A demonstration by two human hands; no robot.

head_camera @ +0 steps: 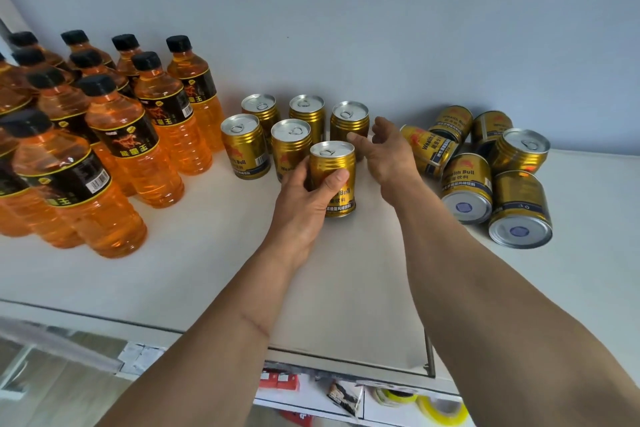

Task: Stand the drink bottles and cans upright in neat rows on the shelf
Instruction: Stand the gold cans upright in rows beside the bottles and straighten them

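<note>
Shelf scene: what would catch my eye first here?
Probably the orange bottles with black caps, standing crowded on the shelf's left. In the middle, the left hand grips a gold can upright in front of five standing cans, the right hand open beside it. On the right, a heap of cans lies toppled.

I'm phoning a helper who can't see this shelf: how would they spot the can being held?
Right of the orange bottles stand gold cans. The held can is frontmost, the only one with the left hand wrapped round it.
</note>
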